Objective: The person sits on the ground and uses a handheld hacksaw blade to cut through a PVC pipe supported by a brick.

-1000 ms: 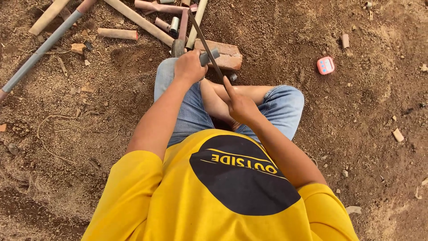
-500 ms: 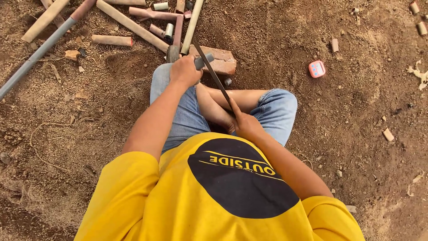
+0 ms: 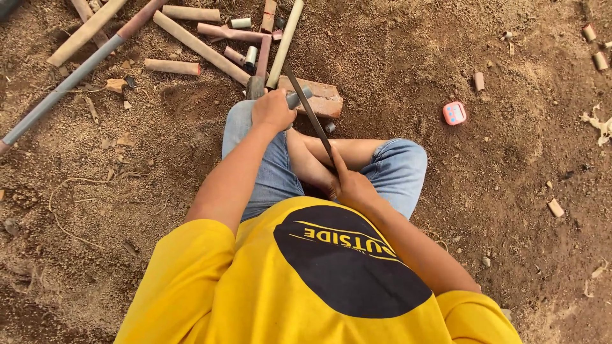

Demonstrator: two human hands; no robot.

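- Since half a second ago the right hand (image 3: 352, 186) has drawn back toward the body, pulling the saw blade (image 3: 310, 113) nearer, while the left hand (image 3: 273, 109) has stayed clamped at the brick.
- The ground (image 3: 497, 191) is bare reddish-brown dirt, outdoors, scattered with small stones, chips and dry twigs; no walls or floor covering show.
- Far left, one long grey pipe (image 3: 60, 89) runs slantwise, with a pale tan pipe (image 3: 86, 32) lying across beside it.
- Just right of these lie the cut pipe lengths (image 3: 201, 48): about five dusty pinkish-tan ones and two short pale stubs, close together and partly crossing.
- One long cream pipe (image 3: 285, 43) slants from the far edge down to the brick.
- The left hand is closed around a short grey pipe piece (image 3: 298, 97), pressing it on one red brick (image 3: 322, 99) that sits just beyond the knees.
- The saw blade, one thin dark strip, crosses the grey pipe piece and slants near-right into the right hand, whose fingers are wrapped shut on its near end.
- The person sits on the ground in a yellow shirt (image 3: 255, 286) and blue jean shorts (image 3: 398, 169).
- Right of the brick, well apart, lies one small red and white timer (image 3: 454, 113).
- Far right, about four short pipe offcuts (image 3: 599, 60) lie scattered.
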